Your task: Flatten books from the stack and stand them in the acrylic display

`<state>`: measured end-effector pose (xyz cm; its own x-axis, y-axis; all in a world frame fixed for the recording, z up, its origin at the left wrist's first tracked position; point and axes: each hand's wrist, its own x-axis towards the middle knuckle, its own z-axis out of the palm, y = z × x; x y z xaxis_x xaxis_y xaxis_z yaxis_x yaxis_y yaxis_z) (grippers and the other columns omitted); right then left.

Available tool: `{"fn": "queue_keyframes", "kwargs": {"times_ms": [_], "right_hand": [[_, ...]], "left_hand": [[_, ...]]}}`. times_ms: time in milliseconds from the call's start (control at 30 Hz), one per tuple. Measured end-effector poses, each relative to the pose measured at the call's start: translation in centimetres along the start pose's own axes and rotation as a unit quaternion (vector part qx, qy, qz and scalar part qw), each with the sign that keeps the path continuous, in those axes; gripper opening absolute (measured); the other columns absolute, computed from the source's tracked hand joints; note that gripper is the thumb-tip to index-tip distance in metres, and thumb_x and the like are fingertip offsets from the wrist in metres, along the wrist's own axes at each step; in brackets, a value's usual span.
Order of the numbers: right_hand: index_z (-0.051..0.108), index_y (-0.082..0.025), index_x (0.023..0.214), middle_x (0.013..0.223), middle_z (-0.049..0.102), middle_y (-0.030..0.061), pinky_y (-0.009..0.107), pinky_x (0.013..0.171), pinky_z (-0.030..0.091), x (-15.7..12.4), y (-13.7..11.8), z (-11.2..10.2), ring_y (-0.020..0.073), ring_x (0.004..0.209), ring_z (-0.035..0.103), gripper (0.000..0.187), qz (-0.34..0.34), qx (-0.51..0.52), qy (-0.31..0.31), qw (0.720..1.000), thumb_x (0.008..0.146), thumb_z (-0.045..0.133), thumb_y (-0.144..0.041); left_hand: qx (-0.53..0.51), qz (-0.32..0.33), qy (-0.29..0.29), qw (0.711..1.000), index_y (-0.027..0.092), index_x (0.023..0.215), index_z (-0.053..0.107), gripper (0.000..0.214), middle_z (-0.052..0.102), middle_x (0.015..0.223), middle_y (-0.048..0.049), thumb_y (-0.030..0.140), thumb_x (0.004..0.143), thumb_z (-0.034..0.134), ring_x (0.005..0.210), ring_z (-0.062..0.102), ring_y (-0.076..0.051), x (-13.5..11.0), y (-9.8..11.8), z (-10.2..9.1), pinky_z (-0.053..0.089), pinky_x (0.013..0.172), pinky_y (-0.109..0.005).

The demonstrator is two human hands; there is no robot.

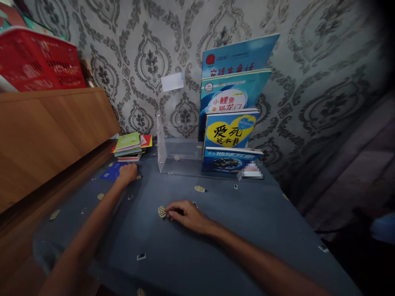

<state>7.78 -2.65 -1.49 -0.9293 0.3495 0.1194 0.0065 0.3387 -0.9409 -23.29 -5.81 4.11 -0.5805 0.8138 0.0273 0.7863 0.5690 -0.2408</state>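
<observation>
Head view: my left hand curls at the blue book, grip unclear, while my right hand, loosely bent and empty, is over the counter before upright books.

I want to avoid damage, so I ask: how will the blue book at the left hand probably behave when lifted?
The blue book looks thin, so it is probably light and may bend. Lying flat at the left hand, it seems unlikely to roll or tip.

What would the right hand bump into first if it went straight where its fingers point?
The right hand would probably meet the left forearm near the wrist, though their heights above the tablecloth are hard to judge.
</observation>
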Motion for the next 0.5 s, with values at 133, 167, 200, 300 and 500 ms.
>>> {"fn": "queue_keyframes", "kwargs": {"times_ms": [133,167,200,300,500], "right_hand": [[0.077,-0.018,0.101,0.088,0.078,0.0043,0.029,0.077,0.055,0.0,0.1,0.1,0.0169,0.077,0.071,0.025,0.004,0.007,0.006,1.0,0.09,0.055,-0.02],[0.077,-0.018,0.1,0.088,0.078,0.0043,0.029,0.077,0.055,0.1,0.2,0.2,0.0169,0.077,0.071,0.024,0.004,0.01,0.006,1.0,0.09,0.055,-0.02],[0.077,-0.018,0.1,0.087,0.077,0.0043,0.029,0.077,0.055,0.1,0.3,0.3,0.0169,0.077,0.071,0.024,0.003,0.015,0.008,1.0,0.089,0.056,-0.019],[0.076,-0.017,0.099,0.086,0.077,0.0045,0.028,0.074,0.054,0.3,0.6,0.5,0.0162,0.075,0.071,0.023,0.003,0.043,0.014,0.999,0.087,0.056,-0.018],[0.074,-0.016,0.108,0.088,0.077,0.0062,0.029,0.07,0.054,-1.4,0.7,-1.8,0.0169,0.073,0.07,0.028,0.009,-0.022,0.067,0.997,0.091,0.053,-0.021]], "left_hand": [[0.011,0.021,-0.008,1.0,0.008,0.127,0.063,0.042,0.071,0.118,-0.0264,0.023,0.092,0.044,0.112,0.07,-0.036,-2.2,1.2,0.3,0.055,0.09,-0.046],[0.01,0.031,-0.01,0.999,0.01,0.126,0.065,0.042,0.072,0.118,-0.0248,0.027,0.094,0.044,0.111,0.07,-0.035,-2.7,1.4,0.2,0.055,0.09,-0.045],[0.009,0.042,-0.013,0.999,0.012,0.124,0.067,0.042,0.073,0.117,-0.0228,0.032,0.096,0.043,0.11,0.07,-0.035,-3.1,1.6,0.1,0.055,0.09,-0.044],[-0.014,0.058,-0.013,0.998,0.02,0.119,0.071,0.051,0.075,0.114,-0.0167,0.052,0.099,0.037,0.108,0.071,-0.035,-3.6,1.6,-0.4,0.056,0.088,-0.044],[-0.069,-0.046,0.058,0.995,0.011,0.144,0.053,0.057,0.057,0.146,-0.0241,0.04,0.102,0.027,0.137,0.052,-0.038,-1.9,-0.9,2.1,0.046,0.106,-0.056]]}}
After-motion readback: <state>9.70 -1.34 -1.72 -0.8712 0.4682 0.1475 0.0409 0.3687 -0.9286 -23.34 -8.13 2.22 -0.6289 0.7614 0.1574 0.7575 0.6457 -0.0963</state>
